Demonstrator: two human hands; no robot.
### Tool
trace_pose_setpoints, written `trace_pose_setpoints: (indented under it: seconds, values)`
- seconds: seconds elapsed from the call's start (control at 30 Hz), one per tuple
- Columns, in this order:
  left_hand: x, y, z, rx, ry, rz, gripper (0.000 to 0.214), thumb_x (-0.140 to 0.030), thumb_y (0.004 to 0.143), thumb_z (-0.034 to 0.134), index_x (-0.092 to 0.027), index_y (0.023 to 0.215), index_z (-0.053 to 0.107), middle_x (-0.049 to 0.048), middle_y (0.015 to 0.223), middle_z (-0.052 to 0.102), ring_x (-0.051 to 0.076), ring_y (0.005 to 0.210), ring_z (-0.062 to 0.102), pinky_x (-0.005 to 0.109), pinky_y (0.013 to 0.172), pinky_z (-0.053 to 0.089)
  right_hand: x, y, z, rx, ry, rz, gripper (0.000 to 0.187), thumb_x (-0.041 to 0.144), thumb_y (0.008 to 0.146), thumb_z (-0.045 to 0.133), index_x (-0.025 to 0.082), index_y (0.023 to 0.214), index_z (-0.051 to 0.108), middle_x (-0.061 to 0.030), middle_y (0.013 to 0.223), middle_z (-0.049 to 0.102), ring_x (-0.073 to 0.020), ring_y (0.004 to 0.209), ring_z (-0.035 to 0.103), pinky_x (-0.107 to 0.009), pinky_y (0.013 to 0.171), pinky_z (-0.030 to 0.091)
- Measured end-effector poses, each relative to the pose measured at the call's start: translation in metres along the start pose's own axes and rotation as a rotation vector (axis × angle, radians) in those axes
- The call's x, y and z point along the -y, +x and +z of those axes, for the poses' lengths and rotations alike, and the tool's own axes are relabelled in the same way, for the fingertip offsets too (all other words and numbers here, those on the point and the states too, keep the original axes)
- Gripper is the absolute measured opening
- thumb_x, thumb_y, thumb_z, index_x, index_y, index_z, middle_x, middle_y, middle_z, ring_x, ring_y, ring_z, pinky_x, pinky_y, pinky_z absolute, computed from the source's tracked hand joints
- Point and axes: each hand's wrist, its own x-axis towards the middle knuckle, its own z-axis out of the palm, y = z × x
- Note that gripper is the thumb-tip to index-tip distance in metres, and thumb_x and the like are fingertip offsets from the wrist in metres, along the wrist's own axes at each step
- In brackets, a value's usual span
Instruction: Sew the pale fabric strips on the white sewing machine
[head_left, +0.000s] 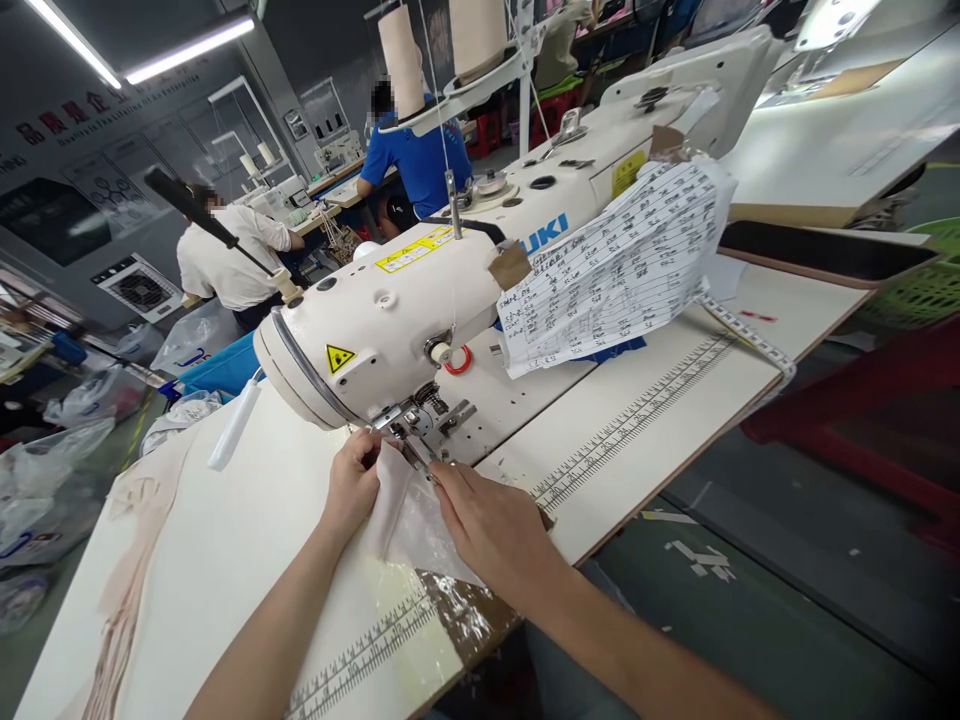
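A pale, sheer piece of fabric (412,515) lies at the needle area of a white sewing machine (390,310). My left hand (351,485) pinches its left edge, close beside the presser foot (409,425). On the other side, my right hand (491,525) has its fingers closed at a slim metal piece (418,457) by the foot. Whether that piece is a held tool or part of the machine, I cannot tell. The right palm rests over the fabric's right side and hides part of it.
Printed rulers (637,410) run along the table's front edge. A handwritten sheet (607,270) hangs on the machine, near a phone (825,250) and a tape measure (750,335). Pinkish fabric strips (127,600) lie at left. Two people sit working beyond; a red stool (862,410) stands right.
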Motion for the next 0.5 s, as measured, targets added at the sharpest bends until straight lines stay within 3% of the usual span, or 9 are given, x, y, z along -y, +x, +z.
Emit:
trace_pose_setpoints:
  seconds: [0.17,0.4,0.5]
  values:
    - [0.0003,-0.0019,0.0002,-0.002,0.06,0.073,0.021,-0.037,0.083,0.054,-0.02,0.076,0.064,0.004,0.083,0.061,0.02,0.084,0.057,0.032,0.077,0.045,0.001,0.0009,0.0002,0.007,-0.012,-0.014,0.024,0.011,0.094,0.05,0.017,0.116,0.058,-0.0053,0.091,0.068,-0.0177,0.071,0.066,-0.025,0.051,0.04]
    - [0.0022,-0.0027,0.0049,-0.063,0.228,0.185,0.016,-0.032,0.082,0.053,-0.02,0.086,0.063,0.0048,0.086,0.061,0.02,0.082,0.055,0.031,0.07,0.043,0.002,-0.0006,0.0017,0.008,-0.027,-0.024,0.026,0.01,0.094,0.049,0.016,0.118,0.057,-0.0059,0.092,0.068,-0.0179,0.072,0.067,-0.026,0.052,0.043]
    - [0.0037,-0.0022,0.0045,-0.063,0.197,0.158,0.018,-0.035,0.083,0.053,-0.02,0.084,0.063,0.0051,0.086,0.061,0.021,0.081,0.055,0.032,0.069,0.043,0.0016,-0.0007,0.0012,0.01,-0.024,-0.029,0.027,0.011,0.095,0.048,0.015,0.119,0.057,-0.006,0.093,0.068,-0.0185,0.072,0.066,-0.026,0.05,0.043]
